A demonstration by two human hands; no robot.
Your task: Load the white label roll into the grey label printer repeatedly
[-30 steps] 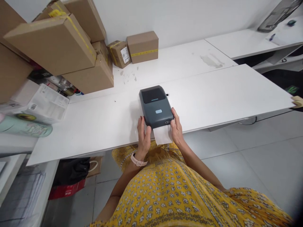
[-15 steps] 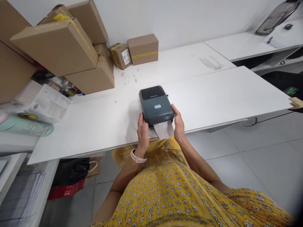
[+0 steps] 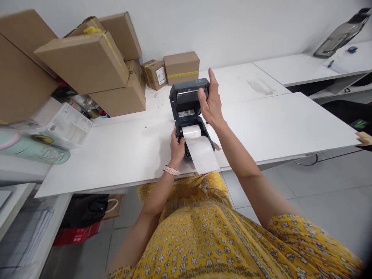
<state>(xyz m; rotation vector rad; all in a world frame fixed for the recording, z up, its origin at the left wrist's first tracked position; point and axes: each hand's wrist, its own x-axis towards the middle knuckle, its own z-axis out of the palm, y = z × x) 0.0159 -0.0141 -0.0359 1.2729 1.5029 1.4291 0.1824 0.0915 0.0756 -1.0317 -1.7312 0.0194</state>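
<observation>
Printer [image 3: 188, 120] is set on table [image 3: 124, 143], lid [image 3: 188, 99] raised toward 12 o'clock. It is held at 9 by curled left hand [image 3: 176, 149]; lid edge is straddled at 2 by spread right hand [image 3: 212, 109]. Judged stiff, lightish, best gripped by side walls [image 3: 177, 126]; paper [image 3: 202, 153] judged easily creased.

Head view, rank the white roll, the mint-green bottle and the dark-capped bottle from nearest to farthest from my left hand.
1. White roll: right beside your left hand, inside the open device.
2. Mint-green bottle: far left.
3. Dark-capped bottle: far right, by the wall.
</observation>
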